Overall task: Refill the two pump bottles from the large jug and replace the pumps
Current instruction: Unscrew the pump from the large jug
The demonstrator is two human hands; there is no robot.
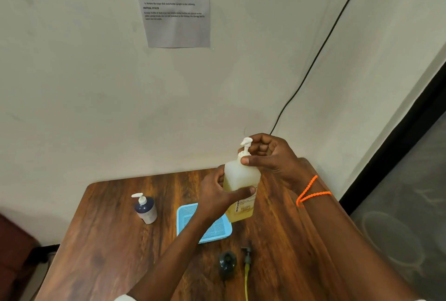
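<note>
A translucent square bottle [241, 177] holding yellow liquid is lifted above the wooden table [115, 240], over the blue tray's right side. My left hand [217, 194] grips its body from the left. My right hand [268, 156] pinches the white pump [245, 147] at the collar on the bottle's neck. A smaller dark pump bottle [146, 208] with a white pump head stands upright at the table's left. A dark pump with a yellow tube [246, 267] lies near the front edge beside a dark, blurred bottle [226, 263].
A shallow blue mesh tray [212, 230] sits mid-table under my left forearm. The table butts against a white wall carrying a printed sheet [175, 4] and a black cable [318, 54]. An orange band [310, 192] circles my right wrist.
</note>
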